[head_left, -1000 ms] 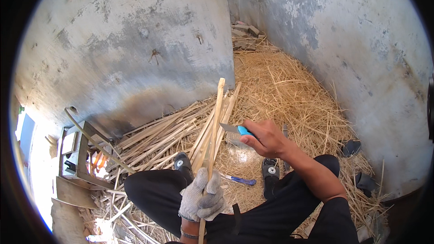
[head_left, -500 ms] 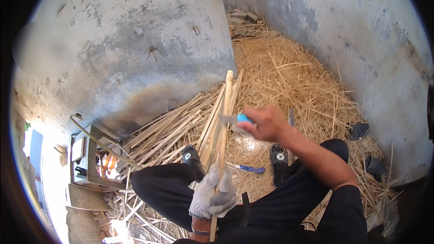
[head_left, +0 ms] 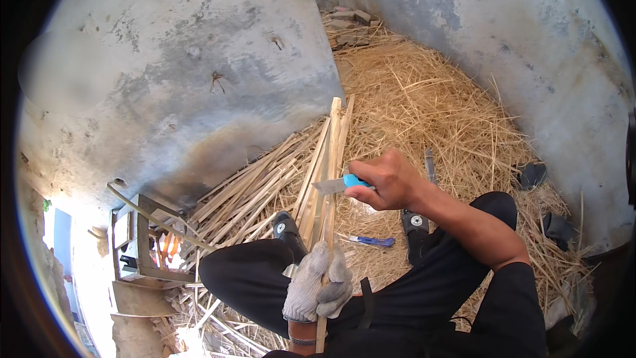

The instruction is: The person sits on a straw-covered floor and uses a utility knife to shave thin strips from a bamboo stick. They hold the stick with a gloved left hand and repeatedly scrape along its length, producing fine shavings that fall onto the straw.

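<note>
Gripping stick [head_left: 335, 129] in clenched left hand [head_left: 318, 286], knife [head_left: 329, 186] in clenched right hand [head_left: 391, 179]; seemingly mid-paring, with finished and unfinished hard to tell apart among piled strips [head_left: 255, 182].

Rightward, the right hand [head_left: 389, 182] had room over the straw [head_left: 424, 106] up to the right wall [head_left: 530, 59]. Leftward, the knife [head_left: 323, 187] crossed the stick [head_left: 335, 126] in view, with piled strips [head_left: 255, 189] and the left wall [head_left: 218, 46] beyond. Between the knees [head_left: 242, 265], a gap ran from the left hand [head_left: 317, 283] toward the cutter [head_left: 372, 241].
</note>
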